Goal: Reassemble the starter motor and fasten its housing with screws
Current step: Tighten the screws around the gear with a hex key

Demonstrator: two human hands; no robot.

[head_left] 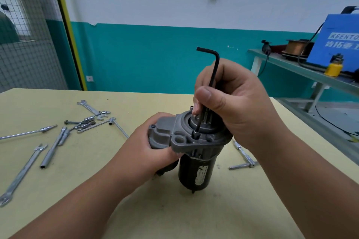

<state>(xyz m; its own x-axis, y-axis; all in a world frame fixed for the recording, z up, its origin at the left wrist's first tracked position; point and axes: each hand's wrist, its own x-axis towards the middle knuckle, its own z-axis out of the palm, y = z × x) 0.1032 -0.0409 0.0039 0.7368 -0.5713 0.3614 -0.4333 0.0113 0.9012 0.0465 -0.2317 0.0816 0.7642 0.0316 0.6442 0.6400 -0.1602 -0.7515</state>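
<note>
left hand (155, 141) is gripping the upright starter motor (196, 169) while i'm pinching the hex key (212, 75) in my right hand (239, 106), its shaft standing vertically in the screw (195, 135).

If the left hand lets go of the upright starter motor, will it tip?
Likely to tip: the starter motor stands on its narrow black end with the wide grey flange on top, so it looks top-heavy. It seems all metal, probably heavy and stiff. Sideways force from the hex key in the right hand could topple it if the left hand releases.
</note>
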